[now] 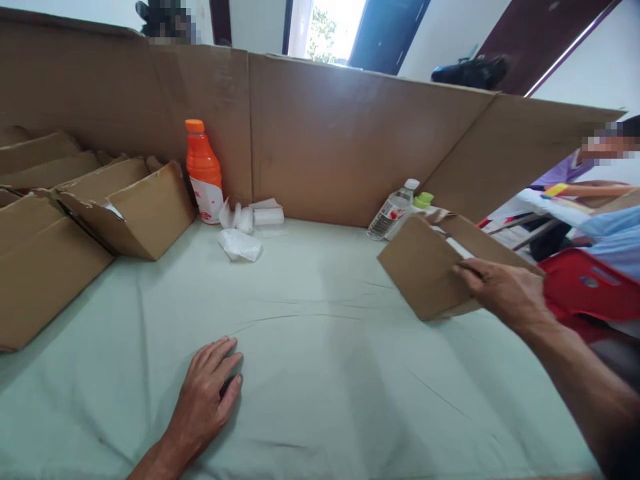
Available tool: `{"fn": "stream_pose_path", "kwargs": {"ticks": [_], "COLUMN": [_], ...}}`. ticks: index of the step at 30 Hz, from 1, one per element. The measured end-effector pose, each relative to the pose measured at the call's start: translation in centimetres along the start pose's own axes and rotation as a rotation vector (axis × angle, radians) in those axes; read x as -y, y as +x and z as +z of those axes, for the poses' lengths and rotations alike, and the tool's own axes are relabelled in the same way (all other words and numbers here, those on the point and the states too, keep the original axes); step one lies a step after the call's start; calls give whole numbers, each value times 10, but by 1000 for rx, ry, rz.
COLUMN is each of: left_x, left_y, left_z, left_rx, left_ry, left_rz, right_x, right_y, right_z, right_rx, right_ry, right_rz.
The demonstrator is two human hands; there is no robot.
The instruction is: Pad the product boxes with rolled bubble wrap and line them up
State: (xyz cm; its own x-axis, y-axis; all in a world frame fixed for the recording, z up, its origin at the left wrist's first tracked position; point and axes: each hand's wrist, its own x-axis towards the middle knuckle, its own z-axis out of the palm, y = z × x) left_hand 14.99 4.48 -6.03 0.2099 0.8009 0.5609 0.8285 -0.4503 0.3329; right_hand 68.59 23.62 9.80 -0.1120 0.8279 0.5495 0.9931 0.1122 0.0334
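Note:
My left hand (207, 387) lies palm down on the pale green tablecloth (310, 373), its fingers stretched out and nothing under them that I can see. Over at the right, my right hand (510, 290) pinches the near upper edge of an open cardboard box (415, 267). The box is tilted, and a strip of something white shows inside; the rest of its contents is hidden. Just behind it a clear plastic bottle (395, 212) with a white cap leans, beside a bottle with a light green cap (424, 199) that the box partly covers.
Several open cardboard boxes (150, 213) line the left side. An orange bottle (204, 167) stands by white wrapped rolls (269, 217) and a crumpled plastic piece (240, 245). A tall cardboard screen (330, 140) closes off the back. People sit beyond it and at the right, near a red chair (590, 287).

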Motion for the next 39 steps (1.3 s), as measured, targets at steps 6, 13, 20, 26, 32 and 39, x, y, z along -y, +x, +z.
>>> {"fn": "stream_pose_path", "kwargs": {"ticks": [6,13,20,26,32,39], "left_x": [4,-7,-13,-22,-22,17], "left_y": [-9,-18,-19,-3,25,53], "left_z": [1,-21,-33,-16,-14,-42], "left_rx": [-42,-42,24,63,40,-49], "left_ry": [-63,-262,-424,-573,-681,-706], "left_rz": [-131,-355,-446,-447,-546,-750], "right_x": [133,213,187,207,228,275], "right_y": [-44,-72,-108,-154,-166,-132], "right_z": [-58,-108,-63,7,19,25], "right_rx": [10,82,9,518,556,668], "right_ry": [253,529,976,1269,1322,1406], "right_rz": [-454,-649,327,627,711,490]}}
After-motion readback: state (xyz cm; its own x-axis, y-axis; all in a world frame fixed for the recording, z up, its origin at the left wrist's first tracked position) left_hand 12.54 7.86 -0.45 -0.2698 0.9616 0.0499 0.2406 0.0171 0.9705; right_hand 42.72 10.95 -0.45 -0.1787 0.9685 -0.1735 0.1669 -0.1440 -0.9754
